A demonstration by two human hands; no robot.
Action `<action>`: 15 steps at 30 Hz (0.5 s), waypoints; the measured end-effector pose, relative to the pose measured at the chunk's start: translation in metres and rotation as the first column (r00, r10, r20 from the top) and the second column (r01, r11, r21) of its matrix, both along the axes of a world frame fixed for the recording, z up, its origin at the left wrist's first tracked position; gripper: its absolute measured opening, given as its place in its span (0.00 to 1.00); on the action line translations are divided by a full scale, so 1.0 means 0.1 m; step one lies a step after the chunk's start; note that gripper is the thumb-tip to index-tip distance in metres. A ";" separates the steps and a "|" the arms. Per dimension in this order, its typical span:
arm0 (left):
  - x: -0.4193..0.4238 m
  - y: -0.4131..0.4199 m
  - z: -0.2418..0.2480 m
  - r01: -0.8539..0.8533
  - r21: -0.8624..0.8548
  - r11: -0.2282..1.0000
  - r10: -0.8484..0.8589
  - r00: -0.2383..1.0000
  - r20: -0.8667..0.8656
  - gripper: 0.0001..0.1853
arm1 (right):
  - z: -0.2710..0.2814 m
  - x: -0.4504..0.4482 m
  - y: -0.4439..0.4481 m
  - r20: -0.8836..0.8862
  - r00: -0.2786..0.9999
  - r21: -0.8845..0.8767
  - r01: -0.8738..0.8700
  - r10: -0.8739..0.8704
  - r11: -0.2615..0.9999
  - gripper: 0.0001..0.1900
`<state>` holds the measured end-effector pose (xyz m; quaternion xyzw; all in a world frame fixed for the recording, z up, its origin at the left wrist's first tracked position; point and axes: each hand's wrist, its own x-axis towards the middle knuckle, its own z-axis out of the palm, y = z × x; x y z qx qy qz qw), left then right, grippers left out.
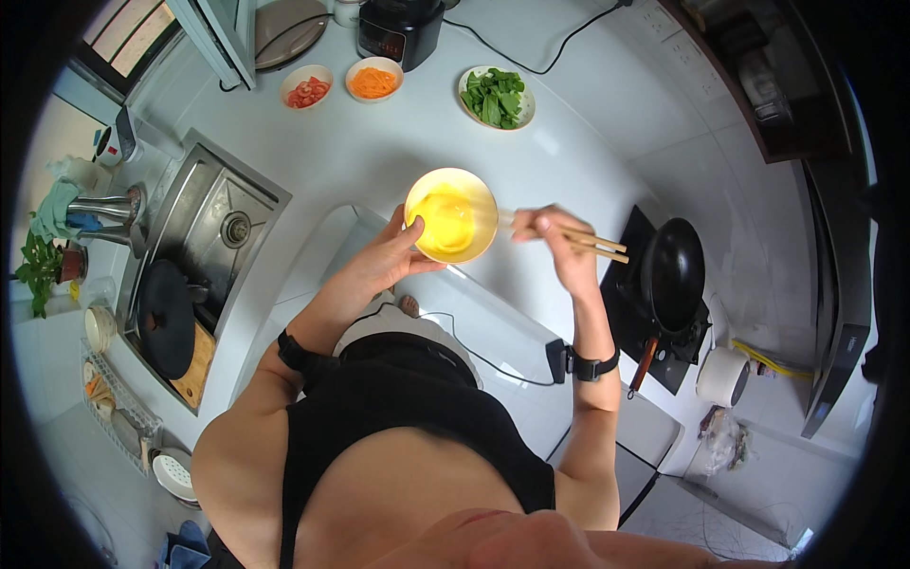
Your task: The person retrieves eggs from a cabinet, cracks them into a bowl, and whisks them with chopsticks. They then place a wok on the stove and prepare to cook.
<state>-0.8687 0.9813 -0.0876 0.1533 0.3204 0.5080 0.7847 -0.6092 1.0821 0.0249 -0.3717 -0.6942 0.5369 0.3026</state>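
My left hand point(389, 254) holds a pale bowl point(486, 206) by its rim, thumb over the edge and fingers underneath. Bright yellow beaten egg point(448, 219) fills the bottom of the bowl. A pair of wooden chopsticks point(601, 247) is gripped in my right hand point(558, 238), just right of the bowl. Their thick ends stick out to the right, while the ends towards the bowl are blurred, so I cannot tell whether they touch the egg.
A black wok point(675, 274) sits on the gas stove point(629, 299) at the right. Along the back of the counter stand bowls of sliced tomato point(308, 92), shredded carrot point(373, 83) and chopped greens point(493, 98). A steel sink point(238, 195) is at the left, a black appliance point(402, 35) behind.
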 end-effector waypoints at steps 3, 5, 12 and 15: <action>0.02 0.01 0.01 -0.014 -0.022 1.000 0.014 1.000 0.013 0.39 | -0.10 0.00 0.04 -0.002 1.000 -0.039 -0.027 0.027 0.999 0.17; 0.03 0.01 0.00 0.004 -0.022 1.000 -0.004 1.000 0.003 0.38 | -0.17 0.02 -0.01 -0.070 0.992 -0.135 -0.110 0.102 0.985 0.17; -0.01 0.01 -0.04 0.009 -0.032 0.999 -0.009 1.000 0.026 0.39 | -0.22 -0.01 0.03 -0.095 0.994 -0.083 0.042 -0.050 0.996 0.16; -0.05 0.01 -0.04 0.007 -0.021 1.000 -0.006 0.999 0.047 0.39 | -0.22 -0.06 0.05 -0.097 0.995 -0.063 -0.004 -0.002 0.998 0.16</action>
